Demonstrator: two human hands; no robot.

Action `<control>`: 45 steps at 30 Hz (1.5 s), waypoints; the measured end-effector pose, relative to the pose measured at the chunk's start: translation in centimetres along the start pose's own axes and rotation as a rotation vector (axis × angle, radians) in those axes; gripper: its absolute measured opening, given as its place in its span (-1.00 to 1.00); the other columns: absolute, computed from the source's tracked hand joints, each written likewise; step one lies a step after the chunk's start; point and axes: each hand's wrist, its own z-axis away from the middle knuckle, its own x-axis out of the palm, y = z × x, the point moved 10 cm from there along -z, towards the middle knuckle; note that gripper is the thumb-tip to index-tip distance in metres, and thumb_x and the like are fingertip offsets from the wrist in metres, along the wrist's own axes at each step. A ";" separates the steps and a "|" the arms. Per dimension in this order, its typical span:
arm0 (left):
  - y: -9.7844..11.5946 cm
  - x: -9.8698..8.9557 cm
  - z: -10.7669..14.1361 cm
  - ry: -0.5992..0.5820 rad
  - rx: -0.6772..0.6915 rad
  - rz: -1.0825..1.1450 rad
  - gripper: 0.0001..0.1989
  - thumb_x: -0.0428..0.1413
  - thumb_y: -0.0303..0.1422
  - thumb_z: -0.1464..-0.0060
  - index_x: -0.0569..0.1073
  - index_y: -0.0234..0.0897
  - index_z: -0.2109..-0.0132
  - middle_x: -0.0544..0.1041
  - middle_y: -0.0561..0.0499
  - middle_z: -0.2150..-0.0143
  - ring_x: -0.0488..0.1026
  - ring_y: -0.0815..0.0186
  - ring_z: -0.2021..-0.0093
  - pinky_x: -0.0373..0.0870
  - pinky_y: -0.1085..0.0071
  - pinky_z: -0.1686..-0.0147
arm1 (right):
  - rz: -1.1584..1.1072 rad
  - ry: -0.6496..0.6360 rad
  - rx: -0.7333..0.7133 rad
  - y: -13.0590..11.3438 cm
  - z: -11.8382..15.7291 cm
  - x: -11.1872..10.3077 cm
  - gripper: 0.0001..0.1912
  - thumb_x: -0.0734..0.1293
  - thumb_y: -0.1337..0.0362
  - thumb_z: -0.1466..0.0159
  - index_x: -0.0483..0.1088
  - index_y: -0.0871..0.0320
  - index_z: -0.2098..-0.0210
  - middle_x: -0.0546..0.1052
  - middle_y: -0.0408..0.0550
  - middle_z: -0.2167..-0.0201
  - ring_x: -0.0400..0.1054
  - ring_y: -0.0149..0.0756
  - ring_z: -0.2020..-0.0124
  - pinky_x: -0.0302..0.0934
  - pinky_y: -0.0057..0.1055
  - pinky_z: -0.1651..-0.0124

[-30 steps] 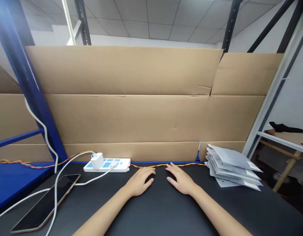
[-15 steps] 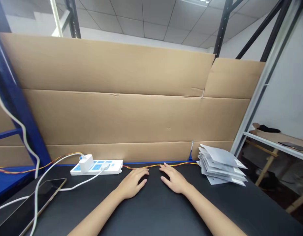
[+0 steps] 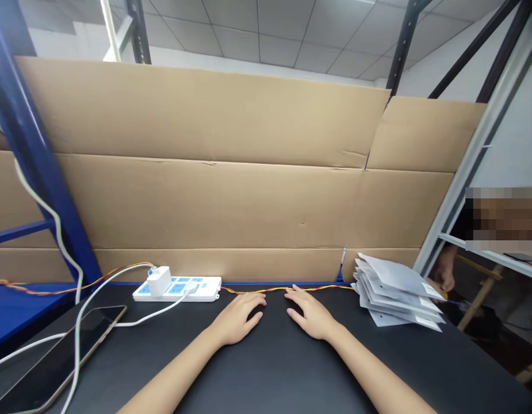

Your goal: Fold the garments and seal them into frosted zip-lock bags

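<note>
Newly in view at two o'clock: part of another person. Left hand, right hand: grips loosely spread, empty, apparently resting on black counter. Red-yellow wires: twelve o'clock, at fingertips, contact unclear. White power strip: ten o'clock, presumably within cable reach. Cardboard panel behind; tiled ceiling above.

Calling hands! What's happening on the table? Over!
Left hand, right hand: palms down on black tabletop, nothing visibly held. Red-yellow wires: close by, contact unclear. White cable: draped across dark-screened device.

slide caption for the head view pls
Left hand and right hand palm-down on a black tabletop, between power strip and stacked packets.
</note>
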 end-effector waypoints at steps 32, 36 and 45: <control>-0.7 0.0 0.2 0.006 -0.001 -0.014 -0.75 0.01 -0.34 -0.28 0.43 -0.09 -0.06 0.46 -0.02 -0.18 0.35 0.11 -0.22 0.26 0.06 -0.23 | 0.543 0.597 0.038 3.7 8.7 -17.3 -0.40 0.24 0.35 -0.20 0.18 0.13 -0.25 0.12 0.08 -0.39 -0.12 0.05 -0.42 -0.04 0.12 -0.36; -0.7 -0.1 0.2 0.020 -0.008 -0.005 -0.76 0.02 -0.34 -0.26 0.44 -0.07 -0.04 0.48 -0.01 -0.15 0.35 0.09 -0.21 0.26 0.04 -0.23 | 0.634 0.555 0.269 13.0 13.7 -22.2 -0.38 0.24 0.33 -0.14 0.22 0.22 -0.21 0.34 0.27 -0.24 0.27 0.12 -0.23 0.24 0.03 -0.19; -0.5 -0.4 0.7 0.033 -0.044 0.050 -0.79 0.02 -0.32 -0.26 0.47 -0.10 0.02 0.50 -0.01 -0.12 0.36 0.10 -0.20 0.23 0.07 -0.23 | 0.683 0.627 0.290 12.7 14.5 -24.9 -0.53 0.10 0.33 -0.29 0.38 0.09 -0.14 0.53 0.01 -0.10 0.47 -0.07 -0.05 0.35 -0.17 -0.05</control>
